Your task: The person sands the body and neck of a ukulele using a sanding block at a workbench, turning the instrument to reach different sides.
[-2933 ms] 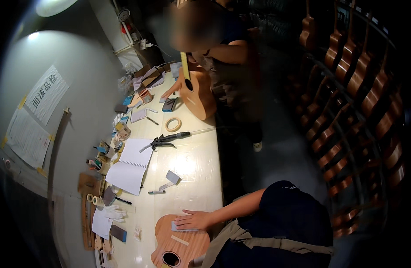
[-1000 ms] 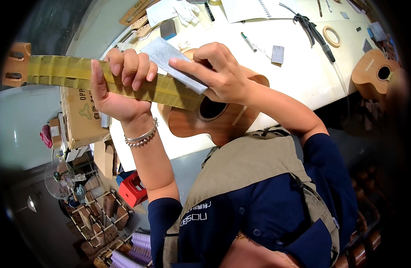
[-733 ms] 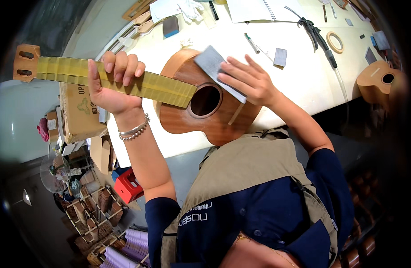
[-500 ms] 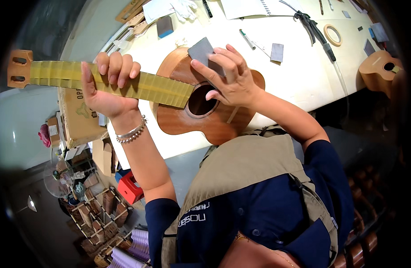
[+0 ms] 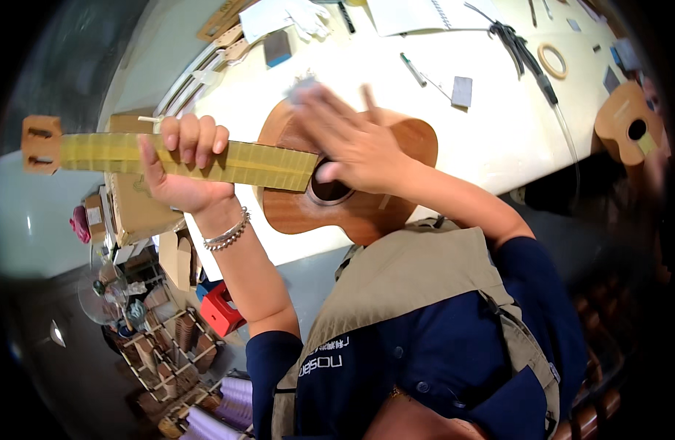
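Note:
I hold a small brown ukulele (image 5: pixel 293 209) in front of my chest, its neck (image 5: pixel 264 163) wrapped in yellow tape and its headstock (image 5: pixel 40 143) pointing left. My left hand (image 5: pixel 183 165) is wrapped around the taped neck, fingers curled over the top. My right hand (image 5: pixel 352 143) lies over the body beside the sound hole, fingers spread. It presses a small grey sheet or pad (image 5: pixel 302 88) against the upper edge of the body; the pad is blurred by motion.
Behind the instrument is a white worktable (image 5: pixel 491 139) with an open notebook (image 5: pixel 418 13), a tape ring (image 5: pixel 551 60), a black tool (image 5: pixel 524 55), a pen (image 5: pixel 413 70) and small grey blocks (image 5: pixel 462 92). A second ukulele (image 5: pixel 631 128) lies far right. Cardboard boxes (image 5: pixel 136 209) stand below left.
My right hand has slid the grey pad from the taped neck across the sound hole to the upper edge of the body. My left hand keeps its grip on the neck.

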`<state>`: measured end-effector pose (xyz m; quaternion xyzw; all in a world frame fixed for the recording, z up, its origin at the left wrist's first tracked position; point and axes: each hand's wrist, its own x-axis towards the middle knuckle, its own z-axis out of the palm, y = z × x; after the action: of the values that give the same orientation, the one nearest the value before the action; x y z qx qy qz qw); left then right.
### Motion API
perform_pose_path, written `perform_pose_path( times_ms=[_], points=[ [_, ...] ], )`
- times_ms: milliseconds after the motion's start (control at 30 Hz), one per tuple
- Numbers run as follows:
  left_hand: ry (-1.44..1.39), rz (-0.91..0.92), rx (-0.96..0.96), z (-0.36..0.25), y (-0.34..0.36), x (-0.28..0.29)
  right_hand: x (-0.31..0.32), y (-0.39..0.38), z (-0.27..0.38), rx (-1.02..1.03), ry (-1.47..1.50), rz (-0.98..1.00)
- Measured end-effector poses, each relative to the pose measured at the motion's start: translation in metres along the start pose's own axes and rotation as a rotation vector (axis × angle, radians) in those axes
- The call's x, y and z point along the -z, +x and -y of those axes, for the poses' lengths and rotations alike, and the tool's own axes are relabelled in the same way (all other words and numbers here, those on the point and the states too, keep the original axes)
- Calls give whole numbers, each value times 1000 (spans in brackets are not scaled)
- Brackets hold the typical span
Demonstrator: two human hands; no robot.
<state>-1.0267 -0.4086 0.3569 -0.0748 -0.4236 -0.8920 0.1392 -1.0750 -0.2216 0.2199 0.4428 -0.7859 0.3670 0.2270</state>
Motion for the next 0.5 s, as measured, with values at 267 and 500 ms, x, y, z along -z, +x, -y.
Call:
perform_pose_path(
  times_ms=[267, 500],
  points=[
    [27, -140, -104, -12, -34, 9, -21, -112, -36, -367, -21, 100],
    [165, -174, -254, -8, -62, 0, -10, -66, 19, -267, 267, 284]
  ],
)
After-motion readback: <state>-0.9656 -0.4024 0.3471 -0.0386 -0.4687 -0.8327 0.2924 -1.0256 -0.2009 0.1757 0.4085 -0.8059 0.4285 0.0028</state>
